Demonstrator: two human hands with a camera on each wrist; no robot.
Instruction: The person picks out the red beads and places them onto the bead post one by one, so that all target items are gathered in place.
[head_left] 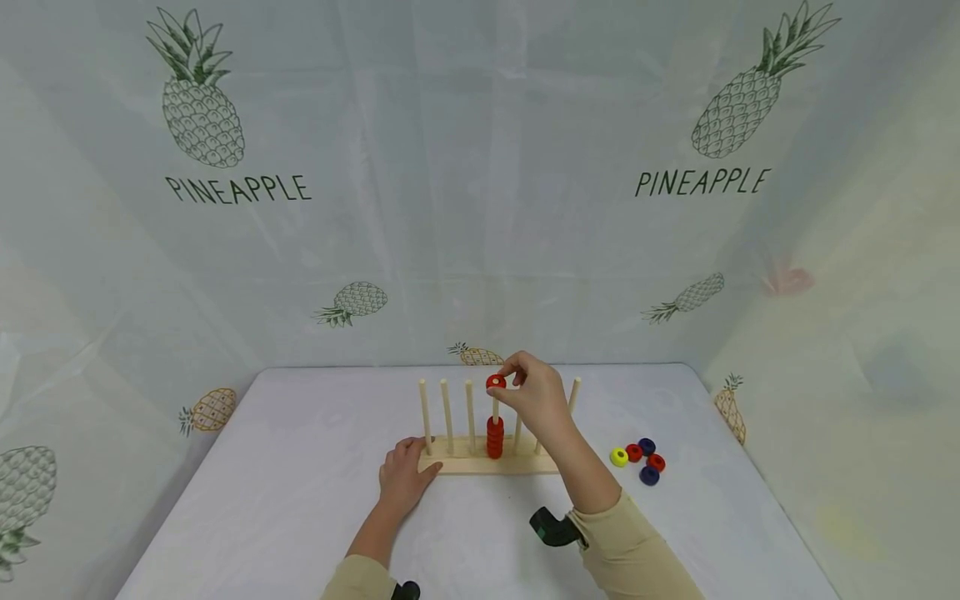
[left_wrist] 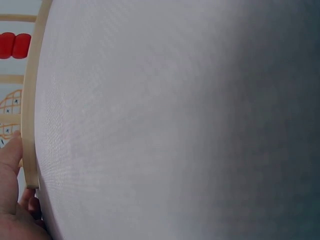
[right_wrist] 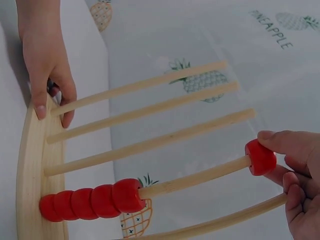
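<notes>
A wooden rack [head_left: 495, 468] with upright pegs stands on the table. Several red beads [right_wrist: 92, 201] are stacked at the foot of one peg [right_wrist: 200, 176]. My right hand [head_left: 538, 398] pinches another red bead [right_wrist: 261, 157] between thumb and fingers at that peg's top, the peg's tip at the bead's hole. At the rack's left end, my left hand [head_left: 402, 475] grips the base, thumb along the near edge and fingers behind. The left wrist view catches only part of this left hand [left_wrist: 12, 195] on the base's end.
Right of the rack lie loose beads: a yellow bead [head_left: 618, 457], red beads [head_left: 656, 462] and dark blue beads [head_left: 649, 476]. A white cloth covers the table [head_left: 300, 500]. Behind it hangs a pineapple-print curtain [head_left: 480, 208].
</notes>
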